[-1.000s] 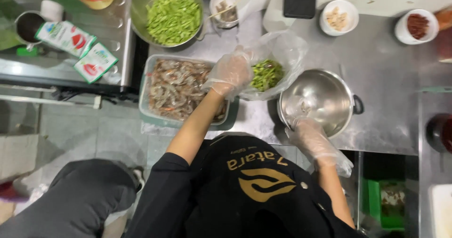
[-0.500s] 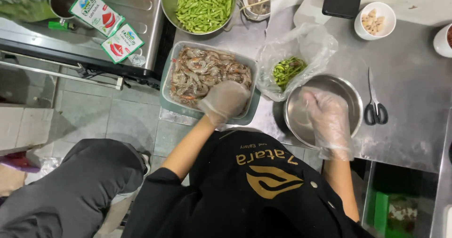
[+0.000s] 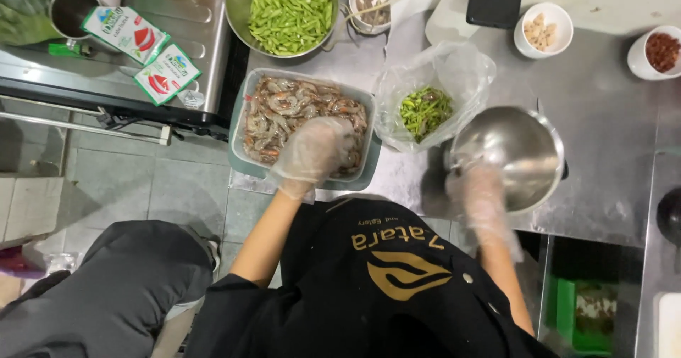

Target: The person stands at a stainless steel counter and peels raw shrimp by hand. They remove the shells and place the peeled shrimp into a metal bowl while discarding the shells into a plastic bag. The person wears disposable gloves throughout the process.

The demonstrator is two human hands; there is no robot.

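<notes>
Scissors gone; left hand deeper over shrimp tray.

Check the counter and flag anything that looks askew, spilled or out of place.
Nothing looks spilled or damaged. The tray of raw shrimp juts over the counter's front edge, under the gloved left hand. The metal bowl by the right hand sits close to that edge too. The bag of green trimmings lies open.

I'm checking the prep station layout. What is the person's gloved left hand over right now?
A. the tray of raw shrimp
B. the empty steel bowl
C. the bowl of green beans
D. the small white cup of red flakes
A: the left hand rests on the tray of raw shrimp, not the other dishes.
</notes>
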